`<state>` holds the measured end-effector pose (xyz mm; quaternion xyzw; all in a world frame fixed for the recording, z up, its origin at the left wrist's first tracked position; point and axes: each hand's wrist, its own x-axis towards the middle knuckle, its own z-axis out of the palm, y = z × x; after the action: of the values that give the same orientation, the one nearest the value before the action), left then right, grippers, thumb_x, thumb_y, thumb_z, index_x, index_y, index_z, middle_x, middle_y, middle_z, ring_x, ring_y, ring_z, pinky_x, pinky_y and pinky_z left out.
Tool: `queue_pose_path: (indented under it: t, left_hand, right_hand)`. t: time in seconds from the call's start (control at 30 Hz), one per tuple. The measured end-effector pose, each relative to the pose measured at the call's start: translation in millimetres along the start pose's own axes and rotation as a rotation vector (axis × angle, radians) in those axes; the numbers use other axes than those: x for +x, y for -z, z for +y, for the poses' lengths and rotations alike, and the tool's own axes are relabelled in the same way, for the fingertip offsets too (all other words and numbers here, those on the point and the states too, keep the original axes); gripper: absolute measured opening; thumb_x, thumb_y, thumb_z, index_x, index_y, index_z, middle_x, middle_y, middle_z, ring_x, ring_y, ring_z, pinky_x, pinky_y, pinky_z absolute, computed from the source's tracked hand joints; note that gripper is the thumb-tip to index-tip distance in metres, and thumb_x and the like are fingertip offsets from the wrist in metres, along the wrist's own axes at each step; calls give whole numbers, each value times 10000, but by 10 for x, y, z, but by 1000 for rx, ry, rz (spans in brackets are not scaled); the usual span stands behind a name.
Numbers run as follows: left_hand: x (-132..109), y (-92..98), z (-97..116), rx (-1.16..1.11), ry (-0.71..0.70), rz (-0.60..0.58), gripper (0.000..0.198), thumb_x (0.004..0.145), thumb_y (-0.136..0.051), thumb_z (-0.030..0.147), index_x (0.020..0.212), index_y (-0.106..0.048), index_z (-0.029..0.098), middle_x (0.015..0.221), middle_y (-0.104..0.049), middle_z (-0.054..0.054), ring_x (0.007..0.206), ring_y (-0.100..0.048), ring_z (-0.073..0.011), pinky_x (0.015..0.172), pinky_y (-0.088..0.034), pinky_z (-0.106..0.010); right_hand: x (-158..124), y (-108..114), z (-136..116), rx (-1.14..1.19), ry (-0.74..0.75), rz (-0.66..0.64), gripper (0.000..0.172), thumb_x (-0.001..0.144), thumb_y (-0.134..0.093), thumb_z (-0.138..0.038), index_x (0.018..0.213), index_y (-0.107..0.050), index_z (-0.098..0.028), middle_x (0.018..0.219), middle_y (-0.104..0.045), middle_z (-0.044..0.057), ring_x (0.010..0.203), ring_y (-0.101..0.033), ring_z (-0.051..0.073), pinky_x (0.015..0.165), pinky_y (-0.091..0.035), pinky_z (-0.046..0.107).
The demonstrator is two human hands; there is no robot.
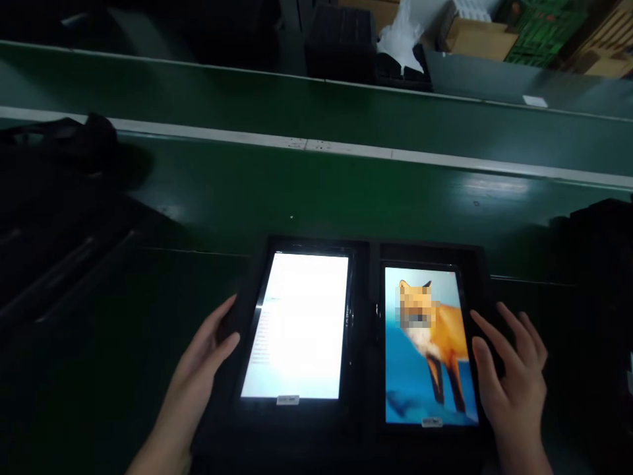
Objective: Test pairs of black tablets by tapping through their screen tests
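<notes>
A black foam-like tray (pixel 374 290) lies in front of me with two lit tablets in its two compartments. The left tablet (pixel 306 323) has a mostly white screen with faint lines of text. On the right tablet (pixel 425 343) a picture of a fox shows against blue. Both carry a small pale label at the bottom edge. My left hand (pixel 198 369) grips the tray's left side, thumb on top, with some fingers hidden. At the tray's right side, my right hand (pixel 517 376) is open, its thumb and fingers apart, fingertips close to the right tablet's edge.
A green work surface (pixel 321 191) runs behind the tray, crossed by a white strip (pixel 346 149). Dark bulky items (pixel 64 198) stand at the left, and another dark object (pixel 603 264) is at the right. Farther back are black boxes (pixel 341 43), a plastic bag (pixel 400 39) and green crates (pixel 544 30).
</notes>
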<state>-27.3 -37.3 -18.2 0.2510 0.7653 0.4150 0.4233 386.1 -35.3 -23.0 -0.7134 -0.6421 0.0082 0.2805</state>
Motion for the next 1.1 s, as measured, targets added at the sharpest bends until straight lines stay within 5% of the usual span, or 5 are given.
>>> queue_pose_path:
  t: [0.13,0.4,0.63,0.8,1.1]
  left_hand:
    - [22,-42,-11,38,-20,48,692,758,-848,640,1398,-704,420,1508,-711,28,1556,-474,-410,1232,-493,-564]
    - [471,-284,138,30,-325,-45,718,826,-807,549,1456,-642,246,1612,-609,-122,1611,-381,-408,1297,-377,-573]
    - [403,-196,85,141,-401,-242,920,890,-746,576,1671,-359,282,1770,-375,-153,1670,-228,-398,1323,-262,-624]
    - [126,-67,53,332,-373,-336,1077,891,-750,624,1733,-148,329,1849,-119,-153,1692,-76,-424,1296,-266,-680]
    - [78,-17,-61,277,-304,-347,977,927,-695,590,1725,-179,366,1848,-172,-101,1685,-167,-396,1309,-269,-637]
  right_hand:
    - [99,18,-8,41,-127,-21,622,1014,-502,-704,1268,-775,-207,1497,-650,167,1398,-593,443,996,-580,596]
    - [397,-97,26,183,-82,39,577,992,-565,-698,1119,-827,-200,1422,-697,159,1289,-673,377,973,-585,519]
    - [340,-66,55,313,95,121,338,1063,-584,-447,994,-859,-264,1337,-747,90,1414,-590,381,1126,-507,623]
    - [115,31,-54,291,469,-58,211,1012,-660,-258,975,-861,-311,1481,-668,28,1514,-483,378,1133,-517,581]
    - [-118,4,-355,232,644,-269,258,1035,-601,-220,1087,-840,-299,1657,-499,47,1616,-306,403,1109,-534,612]
